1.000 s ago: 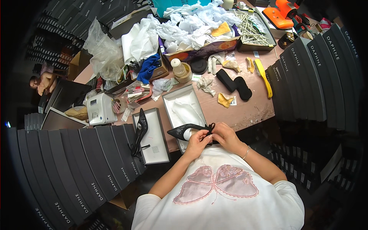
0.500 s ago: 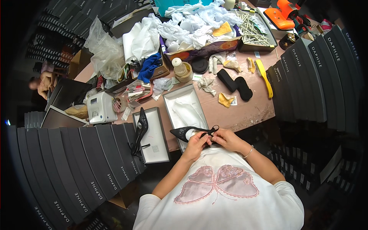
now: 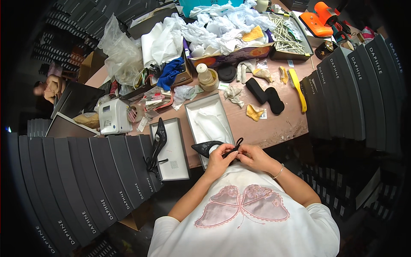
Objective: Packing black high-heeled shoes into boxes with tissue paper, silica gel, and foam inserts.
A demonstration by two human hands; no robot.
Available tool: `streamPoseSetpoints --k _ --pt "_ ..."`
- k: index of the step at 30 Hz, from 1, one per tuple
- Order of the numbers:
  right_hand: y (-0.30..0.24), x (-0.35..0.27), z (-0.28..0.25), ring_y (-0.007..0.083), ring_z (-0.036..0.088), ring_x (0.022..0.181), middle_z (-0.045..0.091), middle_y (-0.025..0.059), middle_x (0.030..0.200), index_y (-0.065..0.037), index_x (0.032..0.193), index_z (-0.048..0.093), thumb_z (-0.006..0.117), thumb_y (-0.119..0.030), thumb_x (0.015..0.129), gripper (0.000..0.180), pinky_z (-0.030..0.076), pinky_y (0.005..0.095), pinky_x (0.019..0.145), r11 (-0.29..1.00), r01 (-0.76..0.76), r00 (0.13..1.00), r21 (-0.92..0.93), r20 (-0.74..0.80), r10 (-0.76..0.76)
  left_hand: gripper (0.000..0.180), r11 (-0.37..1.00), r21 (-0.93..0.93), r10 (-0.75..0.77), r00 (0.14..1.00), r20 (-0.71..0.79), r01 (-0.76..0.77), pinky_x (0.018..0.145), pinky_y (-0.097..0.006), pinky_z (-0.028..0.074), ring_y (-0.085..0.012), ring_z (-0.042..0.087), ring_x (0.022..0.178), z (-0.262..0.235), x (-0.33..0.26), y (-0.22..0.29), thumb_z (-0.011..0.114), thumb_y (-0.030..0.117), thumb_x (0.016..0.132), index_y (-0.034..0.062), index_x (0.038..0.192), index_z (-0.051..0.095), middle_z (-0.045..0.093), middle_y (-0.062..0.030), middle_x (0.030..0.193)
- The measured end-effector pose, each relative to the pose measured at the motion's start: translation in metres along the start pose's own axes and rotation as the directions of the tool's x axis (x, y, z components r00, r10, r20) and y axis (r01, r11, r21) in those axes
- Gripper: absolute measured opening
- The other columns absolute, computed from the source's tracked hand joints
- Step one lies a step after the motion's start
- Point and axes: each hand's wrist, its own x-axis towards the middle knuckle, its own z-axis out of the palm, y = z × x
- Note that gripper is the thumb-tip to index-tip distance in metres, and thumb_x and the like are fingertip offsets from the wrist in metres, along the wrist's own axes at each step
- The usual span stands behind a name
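Black and pointed, the high-heeled shoe [image 3: 209, 148] lies across the near edge of the bench [image 3: 278, 126], its long axis running left to right, toe to the person's left over the open shoebox [image 3: 210, 122]. Its heel end with the strap [image 3: 236, 144] sits between both hands. The left hand [image 3: 221, 157] and right hand [image 3: 252, 156] meet there, fingers pressed together, pinching the strap.

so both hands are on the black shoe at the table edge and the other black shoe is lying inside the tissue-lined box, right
Not quite. The head view shows both hands, left hand and right hand, on the black shoe, but the other shoe lies on the grey lid, not in the tissue-lined box.
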Motion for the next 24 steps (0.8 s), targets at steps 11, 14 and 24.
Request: streamPoseSetpoints --k 11,14,24 --pt "0.003 0.001 0.0 0.0035 0.048 0.064 0.055 -0.0028 0.071 -0.002 0.087 0.053 0.063 -0.016 0.091 0.017 0.041 0.0207 0.055 0.847 -0.232 0.964 0.479 -0.005 0.267 0.021 0.992 0.116 0.057 0.997 -0.048 -0.051 0.071 -0.022 0.048 -0.0075 0.059 0.082 -0.004 -0.005 0.011 0.06 0.009 0.091 -0.0041 0.108 0.063 0.066 -0.0039 0.09" --pt "-0.001 0.005 -0.005 0.0031 0.049 0.065 0.055 -0.0018 0.071 -0.001 0.086 0.055 0.065 -0.015 0.09 0.017 0.041 0.0212 0.055 0.869 -0.251 0.96 0.426 -0.003 0.278 0.026 0.993 -0.107 0.053 0.999 0.002 -0.052 0.073 -0.022 0.049 -0.0089 0.06 0.083 -0.001 -0.004 0.008 0.059 0.008 0.091 -0.0044 0.114 0.059 0.065 -0.0049 0.093" --pt "-0.019 0.014 0.002 0.0291 0.057 0.081 0.059 0.0107 0.084 -0.004 0.086 0.061 0.069 -0.016 0.076 0.017 0.042 0.0404 0.078 0.914 0.094 0.952 -0.394 -0.233 -0.198 0.019 0.981 -0.193 -0.03 0.999 -0.011 0.028 0.073 -0.02 0.05 -0.0062 0.058 0.081 -0.005 -0.002 0.001 0.058 0.003 0.092 -0.0016 0.109 0.055 0.062 -0.0033 0.094"
